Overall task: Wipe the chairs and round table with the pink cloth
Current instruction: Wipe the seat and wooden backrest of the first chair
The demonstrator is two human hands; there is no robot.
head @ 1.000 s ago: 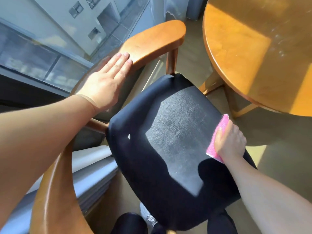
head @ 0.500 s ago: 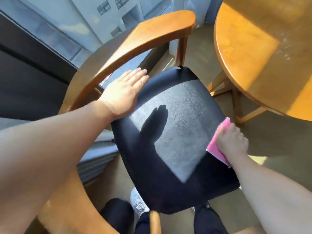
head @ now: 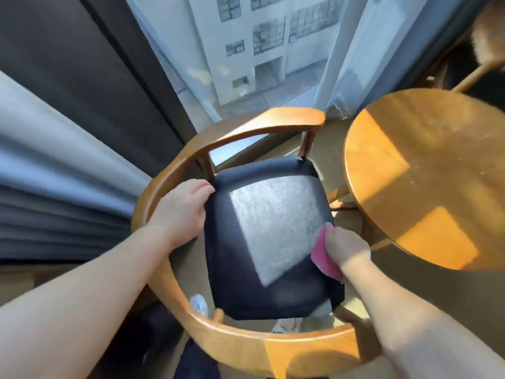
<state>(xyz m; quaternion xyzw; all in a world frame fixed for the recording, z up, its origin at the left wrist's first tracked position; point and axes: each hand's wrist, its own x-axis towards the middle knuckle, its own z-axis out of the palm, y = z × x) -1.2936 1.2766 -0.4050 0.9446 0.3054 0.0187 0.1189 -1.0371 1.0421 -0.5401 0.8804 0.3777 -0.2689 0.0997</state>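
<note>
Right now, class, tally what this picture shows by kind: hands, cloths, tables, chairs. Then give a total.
Hands: 2, left hand and right hand
Pink cloth: 1
Round table: 1
Chair: 1 sure; the wooden curve top right may be another
Total: 5

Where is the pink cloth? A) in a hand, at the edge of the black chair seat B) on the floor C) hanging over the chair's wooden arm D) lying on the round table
A: the right hand holds the pink cloth against the right edge of the black seat.
</note>
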